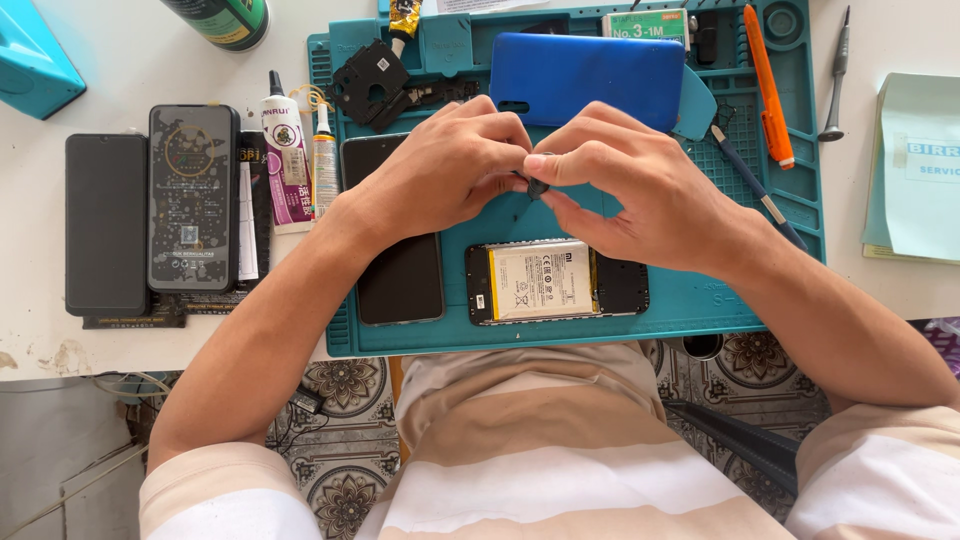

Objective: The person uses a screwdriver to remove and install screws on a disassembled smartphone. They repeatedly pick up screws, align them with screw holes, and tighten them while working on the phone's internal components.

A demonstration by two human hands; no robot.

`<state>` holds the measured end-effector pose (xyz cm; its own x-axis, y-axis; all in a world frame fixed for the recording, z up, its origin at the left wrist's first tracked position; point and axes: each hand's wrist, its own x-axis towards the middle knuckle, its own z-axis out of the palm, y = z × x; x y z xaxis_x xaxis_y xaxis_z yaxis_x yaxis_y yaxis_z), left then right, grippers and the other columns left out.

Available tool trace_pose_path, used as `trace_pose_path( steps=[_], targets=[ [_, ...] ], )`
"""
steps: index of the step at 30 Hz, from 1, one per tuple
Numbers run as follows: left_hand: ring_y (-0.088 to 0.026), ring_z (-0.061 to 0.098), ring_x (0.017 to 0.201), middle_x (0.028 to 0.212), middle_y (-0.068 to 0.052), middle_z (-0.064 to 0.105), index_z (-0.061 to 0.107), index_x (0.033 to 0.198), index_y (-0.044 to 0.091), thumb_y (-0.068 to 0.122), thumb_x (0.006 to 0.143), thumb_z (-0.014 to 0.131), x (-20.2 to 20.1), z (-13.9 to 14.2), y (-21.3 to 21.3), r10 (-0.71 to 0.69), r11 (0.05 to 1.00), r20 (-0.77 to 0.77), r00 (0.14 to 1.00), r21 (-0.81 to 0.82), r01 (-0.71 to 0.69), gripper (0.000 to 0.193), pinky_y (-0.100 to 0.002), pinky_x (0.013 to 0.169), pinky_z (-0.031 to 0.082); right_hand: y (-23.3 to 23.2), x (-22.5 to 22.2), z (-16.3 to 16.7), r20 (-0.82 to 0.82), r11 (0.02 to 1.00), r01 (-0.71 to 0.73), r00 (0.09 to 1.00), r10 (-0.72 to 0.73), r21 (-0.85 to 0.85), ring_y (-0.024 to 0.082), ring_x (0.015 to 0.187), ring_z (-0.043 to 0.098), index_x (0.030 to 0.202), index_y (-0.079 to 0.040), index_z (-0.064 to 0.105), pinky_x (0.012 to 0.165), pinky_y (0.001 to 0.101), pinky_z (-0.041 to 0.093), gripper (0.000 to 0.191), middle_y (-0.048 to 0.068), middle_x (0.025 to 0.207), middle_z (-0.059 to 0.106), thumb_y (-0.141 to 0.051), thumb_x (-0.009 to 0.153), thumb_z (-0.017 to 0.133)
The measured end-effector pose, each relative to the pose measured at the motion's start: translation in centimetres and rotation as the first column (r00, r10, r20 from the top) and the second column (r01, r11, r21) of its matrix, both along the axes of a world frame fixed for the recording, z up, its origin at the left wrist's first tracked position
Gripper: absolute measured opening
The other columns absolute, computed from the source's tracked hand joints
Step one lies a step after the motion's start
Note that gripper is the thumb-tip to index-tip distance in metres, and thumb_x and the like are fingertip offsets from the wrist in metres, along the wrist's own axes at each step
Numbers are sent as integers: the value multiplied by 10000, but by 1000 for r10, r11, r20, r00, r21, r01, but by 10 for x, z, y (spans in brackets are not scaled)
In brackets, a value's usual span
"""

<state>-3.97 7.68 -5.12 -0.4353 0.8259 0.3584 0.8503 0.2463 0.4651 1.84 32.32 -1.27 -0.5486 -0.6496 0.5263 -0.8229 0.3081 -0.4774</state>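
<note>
Both my hands meet over the teal repair mat (700,300), pinching one small dark part (537,186) between their fingertips. My left hand (450,165) comes in from the left, my right hand (625,185) from the right. Just below them lies an opened phone body (556,281) with its pale battery showing. A black phone screen (398,275) lies under my left wrist. A blue phone back cover (585,75) rests behind my hands.
Two dark phone panels (150,215) and glue tubes (290,160) lie left of the mat. A black plastic frame piece (372,82), an orange tool (768,90), a thin blue-handled tool (750,185), a screwdriver (835,80), a paper pad (915,170) and a green can (225,20) lie around.
</note>
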Motion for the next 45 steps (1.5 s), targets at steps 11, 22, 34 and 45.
trace_pose_path(
  steps=[11,22,34,45],
  targets=[
    [-259,586,1019,1067,-3,670,751,1053,123,116,929,788,0,-1,-1,5,1000,5,1000,5,-5,130,-420,921,493,0,1,0,73,1000,-15,997,16,-19,249,982,738,1214,-59,557,813,314,619,352,118,1153,685,60,951,759],
    [-245,596,1022,1048,6,669,766,1035,147,130,922,790,1,-3,-1,25,1000,-4,1000,-2,-25,117,-420,937,484,1,1,3,60,999,40,997,-42,29,273,923,704,1178,-46,567,758,352,588,376,130,1087,667,-8,917,835],
    [-249,597,1033,1069,-5,669,760,1057,125,133,940,789,1,-2,-2,14,1000,-1,1000,12,-14,121,-425,939,485,-1,3,8,15,998,30,999,-31,59,263,922,686,1169,-43,610,728,353,561,359,128,1059,686,-27,907,855],
    [-259,600,1052,1074,-9,675,758,1068,120,127,943,788,0,-1,-3,11,999,1,1000,33,-11,129,-427,939,482,-1,2,8,-16,999,18,1000,-18,29,264,936,725,1210,-50,611,750,334,589,351,146,1152,717,-21,944,837]
  ],
)
